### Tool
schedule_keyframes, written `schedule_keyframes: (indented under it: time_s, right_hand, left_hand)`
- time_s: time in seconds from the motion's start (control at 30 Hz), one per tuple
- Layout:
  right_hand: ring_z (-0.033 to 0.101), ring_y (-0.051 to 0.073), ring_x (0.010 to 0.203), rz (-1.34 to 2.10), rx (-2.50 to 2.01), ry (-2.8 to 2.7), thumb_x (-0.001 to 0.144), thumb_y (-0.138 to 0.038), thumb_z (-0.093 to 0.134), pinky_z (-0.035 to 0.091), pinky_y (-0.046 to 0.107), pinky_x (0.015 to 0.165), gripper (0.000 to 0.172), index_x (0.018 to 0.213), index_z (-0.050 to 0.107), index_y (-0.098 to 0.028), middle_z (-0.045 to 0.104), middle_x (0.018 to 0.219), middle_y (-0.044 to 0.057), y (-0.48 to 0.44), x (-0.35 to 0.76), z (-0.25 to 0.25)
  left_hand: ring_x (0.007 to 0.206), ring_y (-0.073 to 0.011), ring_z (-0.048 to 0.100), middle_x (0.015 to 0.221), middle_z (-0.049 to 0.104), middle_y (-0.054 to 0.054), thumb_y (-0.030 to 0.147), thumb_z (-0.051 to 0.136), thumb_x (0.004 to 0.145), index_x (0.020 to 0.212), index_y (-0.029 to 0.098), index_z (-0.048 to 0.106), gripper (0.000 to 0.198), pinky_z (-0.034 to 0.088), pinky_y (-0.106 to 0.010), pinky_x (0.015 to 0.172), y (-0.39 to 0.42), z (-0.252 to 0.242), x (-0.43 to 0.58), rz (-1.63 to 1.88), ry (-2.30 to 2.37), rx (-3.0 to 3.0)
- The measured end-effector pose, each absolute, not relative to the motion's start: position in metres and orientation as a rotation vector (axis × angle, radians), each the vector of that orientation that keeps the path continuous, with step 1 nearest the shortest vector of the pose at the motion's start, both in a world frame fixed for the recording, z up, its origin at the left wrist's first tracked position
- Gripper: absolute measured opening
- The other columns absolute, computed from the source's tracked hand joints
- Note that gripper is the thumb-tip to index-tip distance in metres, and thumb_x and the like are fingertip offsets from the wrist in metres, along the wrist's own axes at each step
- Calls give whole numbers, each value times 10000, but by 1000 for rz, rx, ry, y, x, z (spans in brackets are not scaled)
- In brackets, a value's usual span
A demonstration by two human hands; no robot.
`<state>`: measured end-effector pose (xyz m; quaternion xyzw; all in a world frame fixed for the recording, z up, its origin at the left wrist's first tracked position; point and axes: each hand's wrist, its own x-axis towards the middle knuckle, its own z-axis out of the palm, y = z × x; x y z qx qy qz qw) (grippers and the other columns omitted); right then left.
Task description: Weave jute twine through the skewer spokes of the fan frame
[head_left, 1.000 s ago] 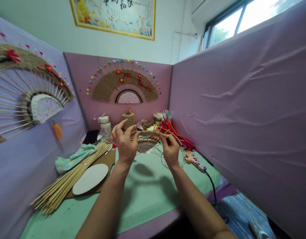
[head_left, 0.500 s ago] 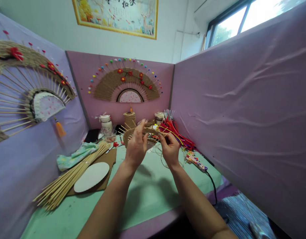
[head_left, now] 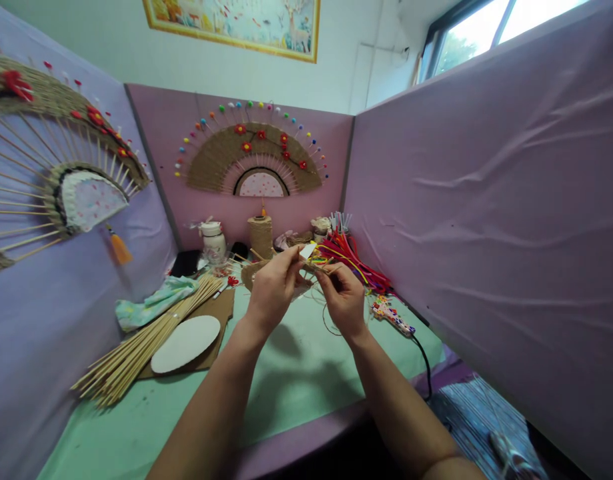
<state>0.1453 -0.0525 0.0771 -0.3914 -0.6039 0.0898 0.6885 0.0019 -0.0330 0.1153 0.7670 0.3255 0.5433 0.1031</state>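
Note:
Between my two hands is a small fan (head_left: 249,275) of thin sticks woven with brown twine, held up above the table and partly hidden behind my fingers. My left hand (head_left: 273,288) is closed on the fan's left and middle part, thumb and fingers together near a white piece (head_left: 307,251) that shows at its upper edge. My right hand (head_left: 345,299) pinches the right end of the fan, where the twine runs. A loose loop of twine (head_left: 327,323) hangs by the right hand down to the green tabletop (head_left: 306,373).
At left, a bundle of bamboo sticks (head_left: 151,343) and a white oval (head_left: 186,343) lie on cardboard (head_left: 221,320). A twine spool (head_left: 260,233) and white bottle (head_left: 213,240) stand behind. Red pipe cleaners (head_left: 354,257) and a corded glue gun (head_left: 394,317) are right. Partitions enclose the table.
My left hand's raised fingers have closed down onto the fan. The fan has tilted flatter, and a white piece now shows at its top. The view has tipped slightly downward.

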Motion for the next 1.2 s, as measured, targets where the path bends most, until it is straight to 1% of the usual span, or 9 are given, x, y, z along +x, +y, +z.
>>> schedule_keyframes:
  time_s: [0.07, 0.13, 0.27, 0.5, 0.6, 0.73, 0.87, 1.07, 1.2]
  right_hand:
    - [522, 133, 651, 270, -870, -1327, 843, -356, 616, 442, 266, 619, 184, 936, 616, -197, 568, 737, -2, -53, 146, 75]
    - [509, 121, 627, 315, -847, -1292, 813, -343, 655, 440, 251, 596, 288, 1055, 581, -206, 544, 719, -24, -54, 148, 73]
    - [506, 109, 633, 332, -809, -1259, 781, -305, 690, 439, 233, 591, 377, 1111, 527, -224, 526, 732, -39, -57, 151, 72]
    - [515, 110, 650, 282, -834, -1281, 815, -283, 657, 434, 224, 572, 322, 1100, 514, -232, 529, 758, -27, -77, 158, 79]
    - [516, 117, 649, 189, -870, -1352, 838, -274, 634, 432, 236, 570, 231, 1049, 555, -228, 538, 763, -12, -90, 160, 87]
    - [533, 127, 662, 33, -883, -1458, 851, -252, 614, 445, 261, 599, 112, 956, 604, -214, 575, 797, 14, -99, 164, 104]
    - [572, 142, 708, 61, -916, -1380, 847, -278, 619, 475, 279, 655, 123, 944, 613, -203, 614, 820, 26, -89, 174, 115]
    - [573, 133, 663, 256, -975, -1283, 812, -320, 655, 465, 254, 611, 161, 891, 624, -183, 620, 756, 12, -79, 185, 111]
    - [561, 129, 659, 212, -955, -1296, 821, -317, 649, 456, 251, 610, 149, 891, 625, -187, 612, 757, 15, -91, 177, 106]
  left_hand:
    - [618, -106, 651, 925, 712, -37, 171, 512, 889, 1131, 184, 612, 263, 533, -226, 665, -33, 116, 3, 1632, 973, 2255]
    - [614, -106, 649, 913, 717, -36, 149, 516, 881, 1108, 174, 621, 252, 529, -222, 659, -34, 117, 5, 1629, 988, 2246]
    - [638, -115, 651, 909, 720, -37, 143, 518, 879, 1090, 177, 624, 239, 526, -233, 666, -36, 119, 6, 1603, 1024, 2256]
    - [648, -131, 648, 836, 704, -26, 190, 560, 865, 971, 189, 641, 133, 518, -249, 663, -34, 116, 4, 1645, 1057, 2266]
    - [624, -126, 646, 861, 703, -30, 186, 550, 867, 958, 190, 639, 126, 513, -241, 621, -33, 114, 5, 1619, 1040, 2241]
    - [743, -157, 662, 874, 701, -42, 189, 532, 879, 933, 193, 646, 126, 514, -260, 680, -32, 111, 7, 1574, 1045, 2336]
    - [773, -162, 650, 866, 704, -37, 197, 548, 879, 913, 187, 650, 108, 496, -265, 718, -31, 109, 8, 1554, 1083, 2455]
    - [752, -155, 633, 846, 696, -32, 210, 564, 877, 911, 184, 648, 94, 480, -251, 704, -31, 110, 8, 1529, 1097, 2513]
    - [798, -167, 646, 892, 705, -51, 191, 581, 863, 953, 175, 652, 116, 487, -263, 750, -30, 109, 8, 1575, 1100, 2480]
